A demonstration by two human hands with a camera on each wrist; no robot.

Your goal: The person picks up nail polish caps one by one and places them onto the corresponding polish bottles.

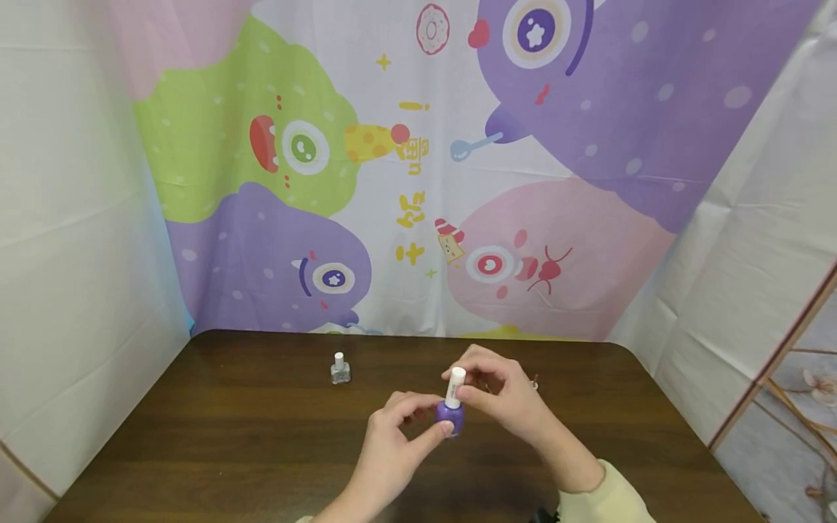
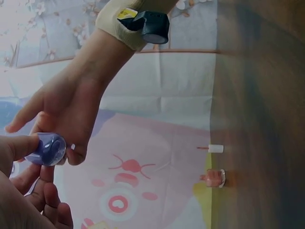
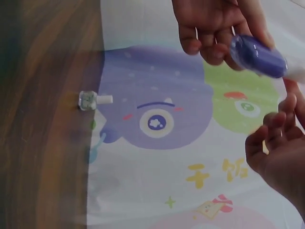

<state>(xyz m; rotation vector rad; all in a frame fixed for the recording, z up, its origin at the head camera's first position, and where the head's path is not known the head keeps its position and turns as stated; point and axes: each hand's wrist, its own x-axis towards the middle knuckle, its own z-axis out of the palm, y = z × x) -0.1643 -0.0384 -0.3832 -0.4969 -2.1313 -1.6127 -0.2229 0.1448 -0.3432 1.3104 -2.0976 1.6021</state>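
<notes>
Your left hand (image 1: 395, 434) pinches the rounded, glossy purple bottle (image 1: 449, 416) above the wood-grain table (image 1: 261, 450); your right hand (image 1: 511, 394) pinches its white cap (image 1: 454, 391), whose small print is unreadable. Farther out stand a squarish clear bottle (image 1: 340, 374), a reddish bottle (image 2: 214, 178) and a white-capped brush (image 2: 216, 148). Yellow characters (image 1: 410, 210) on the fabric backdrop (image 1: 392, 305) include “干饭”.

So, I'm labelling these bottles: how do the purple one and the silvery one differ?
Colour: the purple bottle is vivid purple; the silvery bottle looks pale.
Place: the left hand and right hand hold the purple bottle off the table; the silvery bottle stands on it.
Pose: the purple bottle tilts slightly; the silvery bottle is upright.
Shared: each has a white cap.
</notes>
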